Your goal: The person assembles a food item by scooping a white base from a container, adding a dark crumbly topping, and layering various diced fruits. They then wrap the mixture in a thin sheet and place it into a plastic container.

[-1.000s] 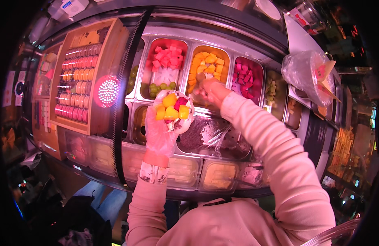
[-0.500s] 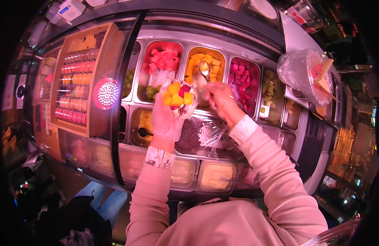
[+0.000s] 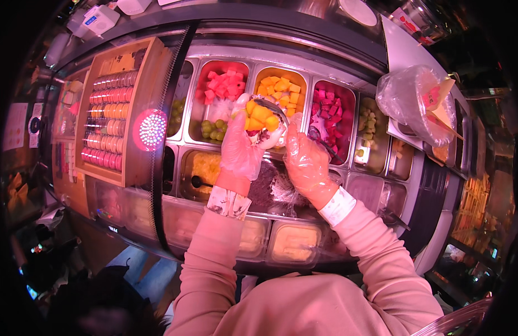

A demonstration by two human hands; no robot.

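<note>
My left hand [image 3: 240,148], in a clear plastic glove, is closed around a cream-and-fruit dessert [image 3: 261,119] above the metal pans. Yellow fruit cubes lie on its white cream, with dark bits below them; any cup or wrapper is hidden. My right hand [image 3: 308,163], also gloved, grips a metal spoon [image 3: 282,115]. The spoon's bowl is over the dessert's far right side, at the yellow cubes. Just beyond is a pan of yellow fruit cubes [image 3: 280,85]. Magenta fruit cubes [image 3: 328,110] fill the pan at its right, near my right hand.
Red fruit cubes [image 3: 225,84] and green grapes [image 3: 214,130] share a pan left. A black-handled utensil [image 3: 198,181] rests in a yellow-filled pan. Plastic wrap [image 3: 284,187] covers part of a dark-filled pan. A wooden case of macarons [image 3: 108,117] stands left, a plastic-bagged container [image 3: 418,103] right.
The spoon has moved from the yellow fruit pan to the dessert, where more yellow cubes now lie, covering the red piece. My left hand has shifted slightly right and my right hand has turned.
</note>
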